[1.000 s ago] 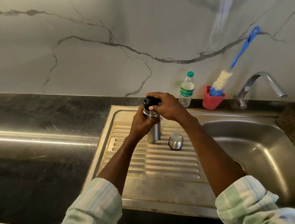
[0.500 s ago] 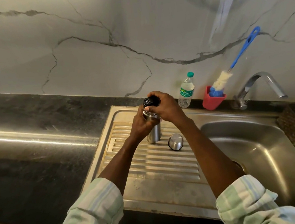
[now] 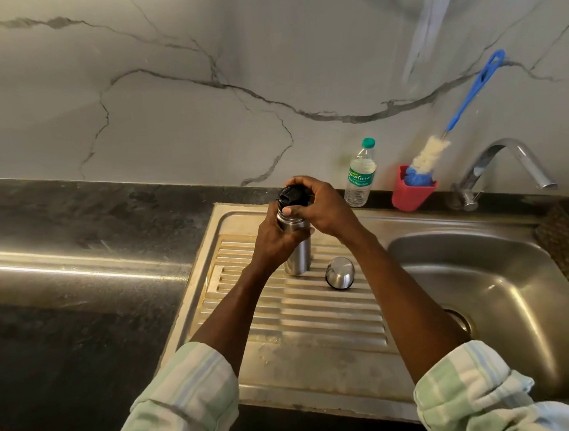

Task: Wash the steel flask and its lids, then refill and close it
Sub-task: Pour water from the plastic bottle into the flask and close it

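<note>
Over the drainboard (image 3: 285, 318), left hand (image 3: 274, 236) curled round steel flask (image 3: 298, 253), right hand (image 3: 323, 205) gripping black lid (image 3: 290, 197).

We see ribbed drainboard (image 3: 319, 318) open toward near edge. Steel flask (image 3: 297, 255) stands upright at its far end, both arms crossing above. Steel cap (image 3: 339, 273) lies just right of flask. Water bottle (image 3: 360, 174) and red cup (image 3: 412, 194) with brush line back wall. Sink basin (image 3: 488, 283) open at right; dark worktop (image 3: 74, 268) open at left.

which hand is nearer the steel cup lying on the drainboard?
Right. The right hand grips the black lid above the steel cup, its forearm passing close by. The left hand holds the flask, further left.
</note>
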Motion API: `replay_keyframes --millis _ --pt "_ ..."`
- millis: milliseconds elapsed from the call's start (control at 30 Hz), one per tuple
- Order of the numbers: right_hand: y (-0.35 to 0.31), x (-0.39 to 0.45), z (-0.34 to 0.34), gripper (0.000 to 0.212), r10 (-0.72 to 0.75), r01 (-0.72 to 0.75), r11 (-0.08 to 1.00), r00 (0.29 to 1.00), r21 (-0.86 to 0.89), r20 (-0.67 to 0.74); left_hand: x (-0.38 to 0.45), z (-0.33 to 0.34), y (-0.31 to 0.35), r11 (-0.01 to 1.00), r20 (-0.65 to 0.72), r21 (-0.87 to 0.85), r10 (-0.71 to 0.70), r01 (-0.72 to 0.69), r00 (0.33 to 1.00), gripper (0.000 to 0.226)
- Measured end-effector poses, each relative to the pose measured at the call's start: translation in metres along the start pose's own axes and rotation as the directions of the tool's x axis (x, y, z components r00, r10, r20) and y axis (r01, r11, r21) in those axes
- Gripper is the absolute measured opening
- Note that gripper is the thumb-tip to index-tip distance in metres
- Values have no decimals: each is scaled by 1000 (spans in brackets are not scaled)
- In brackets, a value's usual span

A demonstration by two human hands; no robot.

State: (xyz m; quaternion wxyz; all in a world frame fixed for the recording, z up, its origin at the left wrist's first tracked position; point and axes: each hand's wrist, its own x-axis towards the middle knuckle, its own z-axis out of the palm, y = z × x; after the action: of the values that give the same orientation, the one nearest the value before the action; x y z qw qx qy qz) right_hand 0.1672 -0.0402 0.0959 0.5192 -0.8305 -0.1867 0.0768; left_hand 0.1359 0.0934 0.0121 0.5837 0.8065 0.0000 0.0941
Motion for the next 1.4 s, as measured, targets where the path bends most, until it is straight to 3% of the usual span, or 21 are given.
replay_keyframes --millis 133,267,333,467,600,667,833,900,1200,1267,1400 --pt "-1 0 8 59 19 -19 1000 997 -1 -73 0 0 1 1000 4 10 13 -13 1000 64" --pt "-4 1 1 74 15 -14 1000 994 -9 107 -1 0 3 1000 15 -13 10 -9 1000 64" --pt "-5 2 -3 68 14 -11 1000 988 -20 152 -2 0 5 1000 9 -27 3 -3 1000 64" --pt "-6 -1 1 53 -13 13 999 1000 -32 23 -3 1 2 999 -1 -39 -2 2 1000 64" --pt "-2 -8 12 55 -31 31 1000 988 -2 -150 -2 2 -1 1000 -11 -28 -8 8 1000 63" --pt "-3 -8 14 56 -39 34 999 986 -34 -161 -2 2 0 999 -12 -32 -14 13 1000 62" --pt "-10 -1 -4 69 29 -20 998 985 -54 170 -2 2 4 999 -4 -46 -7 7 1000 67" --pt "-10 1 -7 64 34 -25 999 978 -45 204 -3 2 5 999 -6 -52 3 -4 1000 75" --pt "-3 -13 23 54 -25 17 999 981 -46 -193 -5 8 5 997 -51 -47 62 -64 997 63" --pt "-2 -14 27 55 -44 30 998 974 -63 -223 -4 8 3 997 -57 -42 58 -60 997 61" --pt "-4 -3 9 68 45 -45 998 999 -42 -2 -2 8 2 999 -61 -13 45 -46 997 60"
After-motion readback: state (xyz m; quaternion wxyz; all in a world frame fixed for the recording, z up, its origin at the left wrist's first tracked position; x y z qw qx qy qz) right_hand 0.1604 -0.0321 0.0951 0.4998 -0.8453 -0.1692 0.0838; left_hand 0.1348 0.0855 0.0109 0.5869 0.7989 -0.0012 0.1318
